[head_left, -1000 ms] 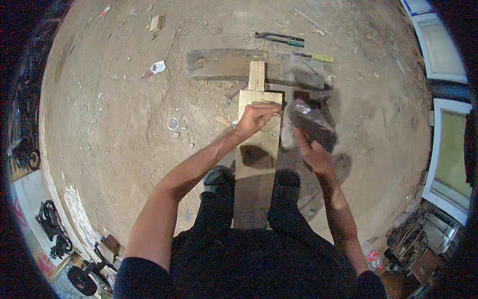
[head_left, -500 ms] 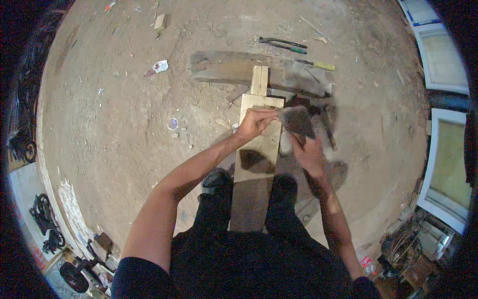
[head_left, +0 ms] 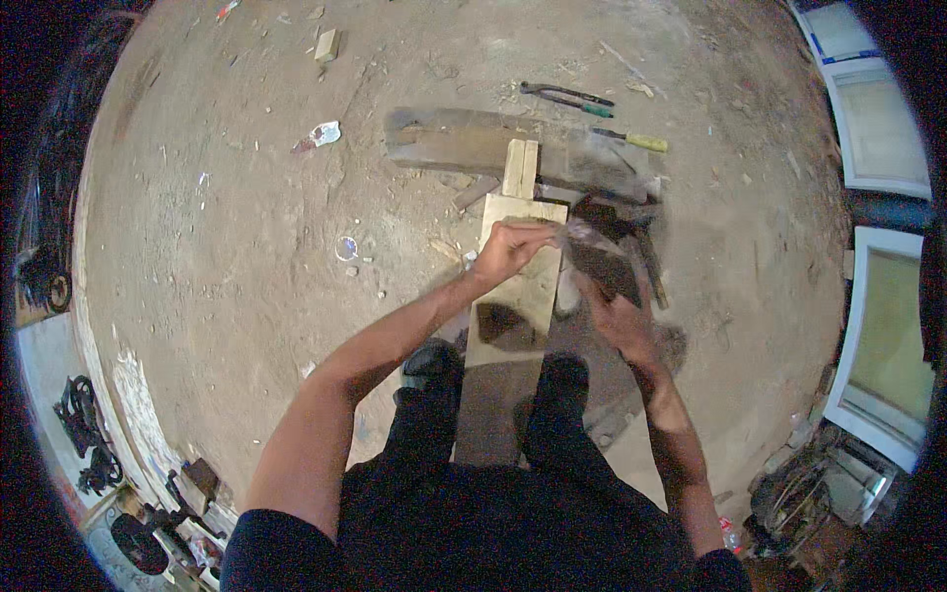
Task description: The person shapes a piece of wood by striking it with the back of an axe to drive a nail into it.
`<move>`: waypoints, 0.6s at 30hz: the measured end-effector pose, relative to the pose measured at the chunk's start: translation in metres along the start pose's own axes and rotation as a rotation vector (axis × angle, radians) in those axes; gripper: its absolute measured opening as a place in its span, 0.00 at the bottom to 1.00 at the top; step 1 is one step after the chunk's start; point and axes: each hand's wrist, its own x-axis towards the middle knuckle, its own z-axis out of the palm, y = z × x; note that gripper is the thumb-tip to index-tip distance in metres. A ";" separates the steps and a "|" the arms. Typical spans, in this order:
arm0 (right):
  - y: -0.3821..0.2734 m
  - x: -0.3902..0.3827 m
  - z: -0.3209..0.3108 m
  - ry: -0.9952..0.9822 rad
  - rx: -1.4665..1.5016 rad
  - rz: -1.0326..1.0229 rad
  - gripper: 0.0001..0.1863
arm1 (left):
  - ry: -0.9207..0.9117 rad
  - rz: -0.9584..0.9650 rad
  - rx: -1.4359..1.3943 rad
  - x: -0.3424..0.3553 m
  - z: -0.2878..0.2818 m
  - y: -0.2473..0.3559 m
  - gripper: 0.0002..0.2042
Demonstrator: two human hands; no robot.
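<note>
My left hand (head_left: 511, 252) is closed in a pinch above the pale wooden board (head_left: 506, 335); what its fingertips hold, if anything, I cannot make out. Just off the board's right edge, my right hand (head_left: 621, 321) grips a broad-bladed tool (head_left: 597, 242), smeared by motion. The tool's blade lies close to my left fingertips, and its handle is mostly hidden by my right hand. The board runs between my legs, lengthwise away from me. A short pale wood block (head_left: 521, 170) sits at the board's far end, on a weathered plank (head_left: 454, 136).
Beyond the plank lie long-handled pincers (head_left: 567, 99) and a yellow-handled tool (head_left: 631, 139). A small wood block (head_left: 327, 44) and litter (head_left: 321, 136) are scattered on the dirt floor. White-framed panels (head_left: 873, 335) stand at right; assorted parts (head_left: 84, 424) lie at left.
The blade between my hands has swung and now shows as a narrower blur. My right hand has dropped slightly nearer to me. The whole view has shifted a little downward.
</note>
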 end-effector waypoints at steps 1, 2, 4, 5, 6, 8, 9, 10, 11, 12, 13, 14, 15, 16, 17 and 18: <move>-0.002 0.000 -0.008 -0.052 -0.024 0.012 0.16 | 0.003 0.016 0.005 0.001 -0.001 -0.003 0.13; -0.006 0.000 -0.013 -0.086 -0.061 0.023 0.15 | 0.003 0.036 0.005 0.002 0.000 -0.005 0.13; -0.018 0.002 -0.016 -0.148 -0.144 0.031 0.15 | 0.014 0.003 0.009 0.000 0.000 -0.006 0.13; -0.019 0.006 -0.015 -0.192 -0.188 0.087 0.15 | 0.015 -0.008 0.009 0.002 0.001 -0.005 0.13; -0.021 0.009 -0.013 -0.239 -0.233 0.145 0.16 | -0.008 -0.022 0.022 0.003 0.000 -0.004 0.13; -0.009 0.022 -0.001 -0.386 -0.306 0.367 0.19 | -0.054 -0.054 0.053 0.002 -0.003 -0.001 0.13; 0.004 0.010 0.002 -0.263 -0.594 0.042 0.18 | -0.039 -0.066 0.026 -0.001 -0.006 -0.001 0.13; 0.026 -0.009 -0.001 -0.123 -0.870 -0.295 0.18 | -0.020 -0.072 -0.001 0.000 -0.007 -0.001 0.13; 0.031 -0.013 -0.002 -0.061 -0.929 -0.411 0.19 | -0.009 -0.067 -0.015 0.002 -0.004 -0.001 0.13; 0.035 -0.020 -0.002 0.007 -0.989 -0.520 0.19 | -0.001 -0.068 -0.031 0.002 -0.002 0.001 0.13; 0.039 -0.018 0.005 -0.012 -0.843 -0.410 0.20 | 0.004 -0.055 -0.026 0.004 0.000 0.002 0.13; 0.038 -0.013 0.012 -0.028 -0.693 -0.301 0.20 | 0.009 -0.043 -0.018 0.005 0.001 0.003 0.13; 0.036 -0.007 0.017 -0.042 -0.547 -0.195 0.21 | 0.015 -0.031 -0.021 0.003 0.001 0.001 0.13; 0.033 -0.002 0.020 -0.054 -0.399 -0.089 0.23 | 0.021 -0.019 -0.024 0.002 0.001 -0.001 0.13; 0.028 0.003 0.021 -0.068 -0.249 0.013 0.24 | 0.030 -0.008 -0.026 0.001 0.000 -0.001 0.12; 0.022 0.004 0.016 -0.087 -0.203 0.035 0.21 | 0.002 -0.035 0.010 0.002 -0.002 -0.001 0.12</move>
